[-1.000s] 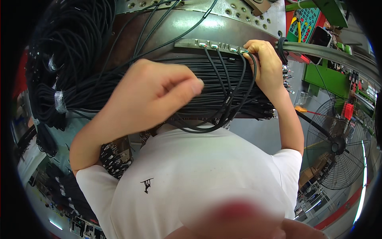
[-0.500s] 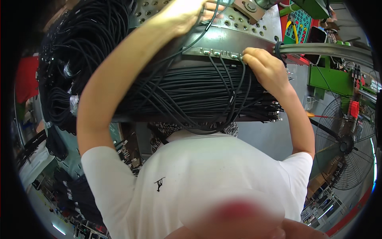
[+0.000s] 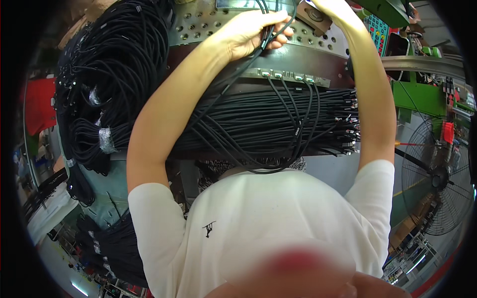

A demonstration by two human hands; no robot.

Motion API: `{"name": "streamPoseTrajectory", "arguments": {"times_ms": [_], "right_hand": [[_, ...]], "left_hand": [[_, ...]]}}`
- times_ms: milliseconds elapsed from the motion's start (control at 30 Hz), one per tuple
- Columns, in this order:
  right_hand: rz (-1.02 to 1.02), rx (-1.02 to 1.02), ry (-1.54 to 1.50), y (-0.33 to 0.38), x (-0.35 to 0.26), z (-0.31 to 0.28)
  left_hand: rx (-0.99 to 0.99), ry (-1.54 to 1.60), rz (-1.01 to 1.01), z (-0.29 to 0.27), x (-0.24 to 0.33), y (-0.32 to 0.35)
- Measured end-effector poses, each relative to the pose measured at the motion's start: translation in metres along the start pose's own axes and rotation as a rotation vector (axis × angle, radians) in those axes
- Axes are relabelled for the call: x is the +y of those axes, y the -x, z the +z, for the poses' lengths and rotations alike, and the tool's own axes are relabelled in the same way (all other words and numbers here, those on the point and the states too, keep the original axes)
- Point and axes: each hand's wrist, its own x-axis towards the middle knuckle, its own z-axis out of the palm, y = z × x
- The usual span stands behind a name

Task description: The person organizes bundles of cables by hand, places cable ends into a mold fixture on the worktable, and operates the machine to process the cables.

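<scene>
My left hand (image 3: pixel 253 37) is over the perforated metal plate at the top, its fingers curled around several black cables (image 3: pixel 264 43). Those strands run down from it toward the lower left. My right hand (image 3: pixel 338 11) reaches to the upper edge beside a brown metal block (image 3: pixel 314 17); its fingers are mostly cut off by the frame. In front of the plate lies a metal strip fixture (image 3: pixel 288 75). Several cable plugs sit in its slots, with their cables hanging toward me. A thick layer of black cables (image 3: pixel 258 116) lies nearer my body, metal-tipped ends to the right.
Coiled black cable bundles (image 3: pixel 107 64) are heaped at the left, some tied with clear wrap (image 3: pixel 106 140). The perforated metal plate (image 3: pixel 208 20) spans the top. A green machine part with a keypad (image 3: pixel 378 31) stands upper right, a curved metal rail (image 3: pixel 422 63) below it. A large fan (image 3: pixel 437 176) is at the right.
My right hand has left the strip fixture and moved up to the top edge. The left hand has come down slightly, its fingers now around the cables. The view has shifted a little.
</scene>
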Motion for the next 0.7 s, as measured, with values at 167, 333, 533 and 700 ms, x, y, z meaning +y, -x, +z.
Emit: {"name": "streamPoseTrajectory", "arguments": {"times_ms": [167, 333, 533, 700], "right_hand": [[0.144, -0.049, 0.150, -0.020, 0.008, 0.028], [-0.121, 0.254, 0.337, 0.020, -0.043, -0.006], [0.475, -0.086, -0.187, 0.042, -0.077, 0.005], [0.207, -0.032, -0.151, 0.067, -0.060, -0.003]], "left_hand": [[-0.120, 0.011, 0.058, 0.008, 0.021, 0.012], [-0.079, 0.198, -0.051, 0.031, 0.032, 0.047], [-0.038, 0.236, -0.120, 0.058, -0.001, 0.097], [0.135, 0.215, 0.490, -0.037, 0.057, 0.223]]}}
